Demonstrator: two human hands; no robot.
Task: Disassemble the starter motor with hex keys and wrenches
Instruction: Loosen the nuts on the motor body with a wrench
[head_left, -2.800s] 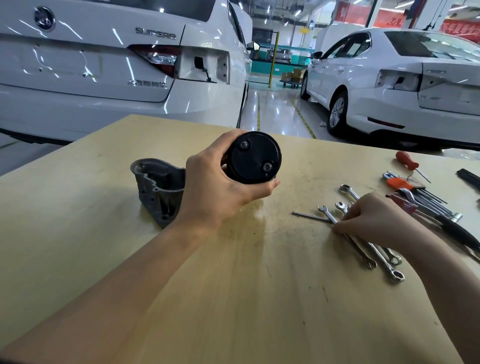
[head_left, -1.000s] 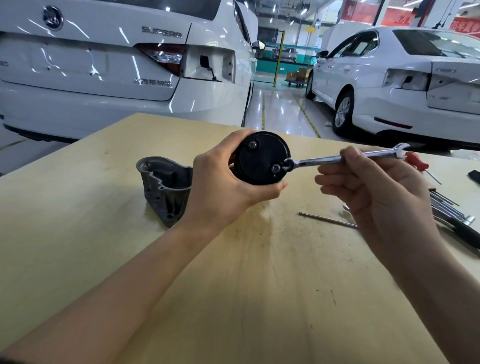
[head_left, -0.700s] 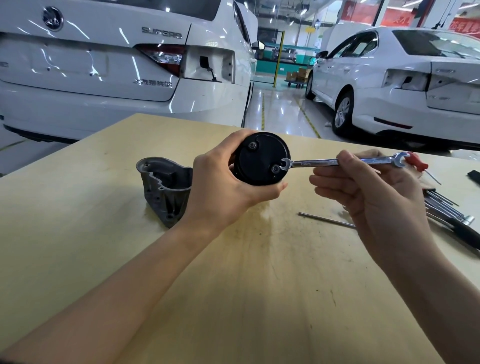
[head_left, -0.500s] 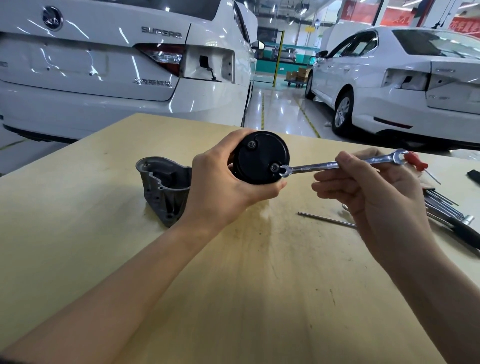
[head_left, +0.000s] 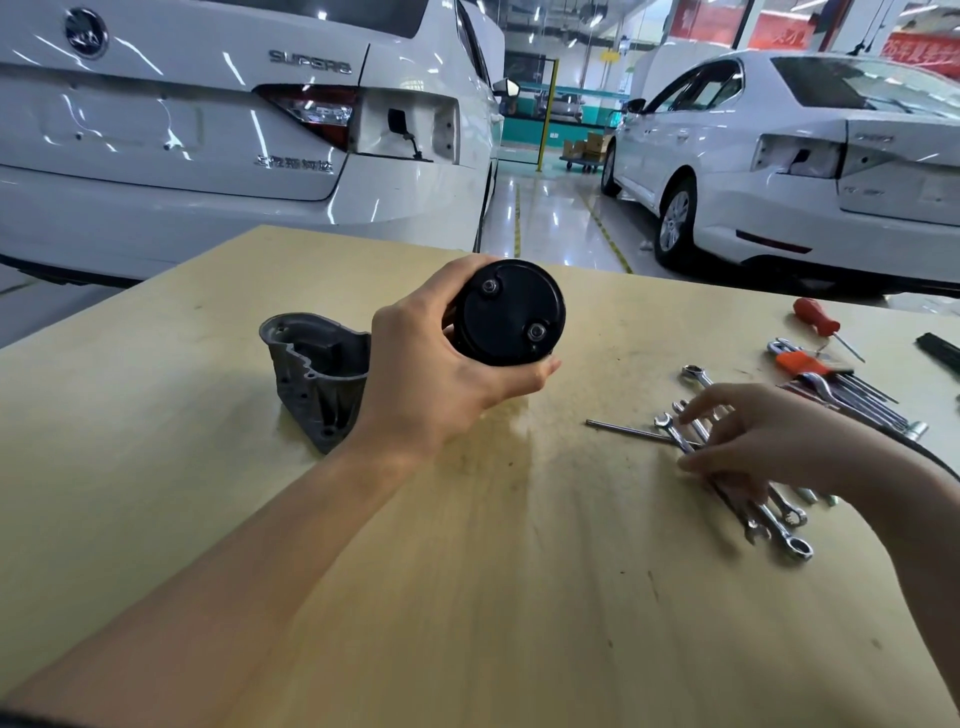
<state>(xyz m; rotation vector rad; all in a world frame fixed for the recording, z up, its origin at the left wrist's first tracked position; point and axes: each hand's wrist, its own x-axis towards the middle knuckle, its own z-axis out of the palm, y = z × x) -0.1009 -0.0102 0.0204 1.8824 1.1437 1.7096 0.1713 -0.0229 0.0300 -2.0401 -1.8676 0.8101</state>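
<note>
My left hand (head_left: 436, 379) grips the black starter motor body (head_left: 506, 312) above the table, with its round end cap facing me. Two nuts show on the cap, one at the upper left (head_left: 490, 287) and one at the lower right (head_left: 535, 331). My right hand (head_left: 769, 441) lies low at the right, fingers spread over a row of silver combination wrenches (head_left: 779, 525) on the table. One wrench's open end (head_left: 666, 421) pokes out from under the fingers. The grey cast drive housing (head_left: 317, 374) stands on the table behind my left wrist.
A long thin bolt (head_left: 618, 428) lies left of the wrenches. A red screwdriver (head_left: 815, 317), a hex key set in an orange holder (head_left: 800, 364) and more tools sit at the far right. Two white cars (head_left: 208, 130) (head_left: 805, 156) stand beyond the wooden table (head_left: 467, 597).
My right hand has taken the wrench off the lower right nut and dropped to the wrenches on the table. My left hand still holds the motor in the same spot.
</note>
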